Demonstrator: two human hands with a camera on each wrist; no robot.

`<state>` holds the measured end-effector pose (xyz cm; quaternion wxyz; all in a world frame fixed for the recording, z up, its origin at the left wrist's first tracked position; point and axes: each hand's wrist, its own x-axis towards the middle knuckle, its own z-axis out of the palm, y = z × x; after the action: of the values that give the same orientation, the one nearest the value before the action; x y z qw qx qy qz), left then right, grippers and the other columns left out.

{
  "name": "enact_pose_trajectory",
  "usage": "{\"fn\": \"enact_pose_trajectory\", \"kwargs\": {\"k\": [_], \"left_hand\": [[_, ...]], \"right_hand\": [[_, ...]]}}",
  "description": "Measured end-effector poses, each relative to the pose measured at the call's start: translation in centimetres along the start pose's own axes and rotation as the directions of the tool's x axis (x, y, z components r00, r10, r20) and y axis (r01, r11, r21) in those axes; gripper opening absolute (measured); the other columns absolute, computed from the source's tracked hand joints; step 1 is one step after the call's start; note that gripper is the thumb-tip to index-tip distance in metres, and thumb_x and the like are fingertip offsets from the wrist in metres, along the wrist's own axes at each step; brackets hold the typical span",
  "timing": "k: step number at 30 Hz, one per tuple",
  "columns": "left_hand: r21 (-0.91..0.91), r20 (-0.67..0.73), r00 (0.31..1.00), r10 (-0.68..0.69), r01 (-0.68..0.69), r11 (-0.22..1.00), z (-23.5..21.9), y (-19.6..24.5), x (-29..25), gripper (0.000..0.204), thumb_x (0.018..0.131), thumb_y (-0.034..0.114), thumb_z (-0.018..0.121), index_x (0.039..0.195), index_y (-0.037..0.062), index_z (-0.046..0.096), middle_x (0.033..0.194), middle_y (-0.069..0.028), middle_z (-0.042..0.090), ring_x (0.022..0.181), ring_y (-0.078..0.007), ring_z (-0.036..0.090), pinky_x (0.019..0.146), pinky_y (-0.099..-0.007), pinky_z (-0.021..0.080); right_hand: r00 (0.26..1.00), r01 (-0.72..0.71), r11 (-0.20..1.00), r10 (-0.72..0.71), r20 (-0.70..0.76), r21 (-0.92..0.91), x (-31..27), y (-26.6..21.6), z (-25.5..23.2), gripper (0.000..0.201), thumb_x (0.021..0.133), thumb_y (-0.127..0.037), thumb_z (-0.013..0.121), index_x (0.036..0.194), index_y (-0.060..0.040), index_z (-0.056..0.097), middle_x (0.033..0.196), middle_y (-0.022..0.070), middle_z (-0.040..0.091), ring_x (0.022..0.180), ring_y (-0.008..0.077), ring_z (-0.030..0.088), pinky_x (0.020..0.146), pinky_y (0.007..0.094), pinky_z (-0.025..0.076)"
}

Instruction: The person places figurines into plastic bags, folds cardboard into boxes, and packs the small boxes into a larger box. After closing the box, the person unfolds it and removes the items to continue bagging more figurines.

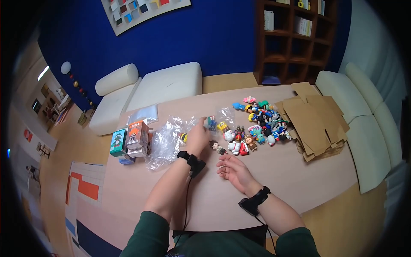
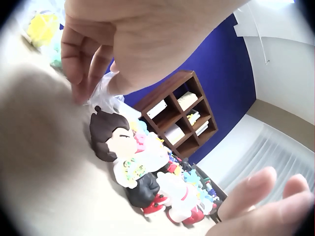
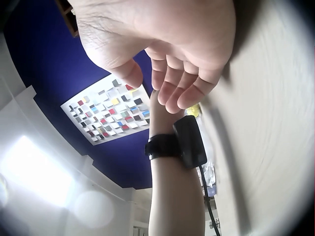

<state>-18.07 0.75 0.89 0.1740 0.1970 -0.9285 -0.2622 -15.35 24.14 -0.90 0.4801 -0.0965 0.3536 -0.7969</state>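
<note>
My left hand (image 1: 199, 139) reaches over the table beside a small blue-green figure (image 1: 212, 123). In the left wrist view, the bent fingers and thumb of that hand (image 2: 101, 93) are beside clear plastic (image 2: 109, 96); whether they pinch it cannot be told. A brown-haired figure (image 2: 110, 135) lies just below them, with white and red figures past it. Palm turned inward, my right hand (image 1: 235, 173) holds nothing, its fingers loosely bent above the table near the brown-haired figure (image 1: 218, 147). The right wrist view shows this hand (image 3: 167, 54) empty too.
Small boxes (image 1: 137, 136) stand at the left by crumpled clear bags (image 1: 165, 147) and a bagged yellow-black figure (image 1: 183, 137). Many figures (image 1: 267, 122) lie in a pile right of centre. Flattened cardboard (image 1: 314, 124) is stacked at the right edge.
</note>
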Motion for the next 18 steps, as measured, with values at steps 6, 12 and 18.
{"fn": "enact_pose_trajectory", "kwargs": {"k": [6,12,18], "left_hand": [[-0.328,-0.167,0.984,0.064,-0.117,0.937,-3.5,0.2,-2.8,0.063,0.090,0.000,0.065,0.149,0.0065,0.045,0.092,-0.0058,0.067,0.085,-0.0150,0.068,0.076,-0.0301,0.055],[-0.851,0.500,0.863,0.076,0.505,-0.143,-6.8,-0.3,-9.8,0.067,0.095,0.001,0.064,0.155,0.0043,0.034,0.105,-0.0031,0.065,0.087,-0.0107,0.065,0.084,-0.0291,0.057],[-0.755,0.618,0.764,0.186,0.510,0.412,-5.0,-2.3,-13.2,0.065,0.094,0.003,0.068,0.153,0.0054,0.041,0.105,-0.0009,0.065,0.094,-0.0104,0.063,0.083,-0.0261,0.052]], "right_hand": [[0.999,-0.014,0.996,0.017,0.031,-0.087,0.1,0.2,0.0,0.025,0.103,-0.019,0.055,0.125,-0.0084,0.054,0.112,0.0086,0.063,0.099,0.0180,0.063,0.086,0.0310,0.051],[0.998,-0.040,0.997,0.043,0.053,-0.072,-0.7,-0.1,2.1,0.024,0.103,-0.018,0.055,0.125,-0.0088,0.055,0.120,0.0102,0.063,0.105,0.0208,0.065,0.090,0.0342,0.051],[0.995,0.006,0.949,-0.036,-0.089,-0.316,-0.2,1.7,0.9,0.025,0.105,-0.021,0.057,0.125,-0.0080,0.060,0.111,0.0031,0.068,0.094,0.0124,0.067,0.079,0.0275,0.055]]}}
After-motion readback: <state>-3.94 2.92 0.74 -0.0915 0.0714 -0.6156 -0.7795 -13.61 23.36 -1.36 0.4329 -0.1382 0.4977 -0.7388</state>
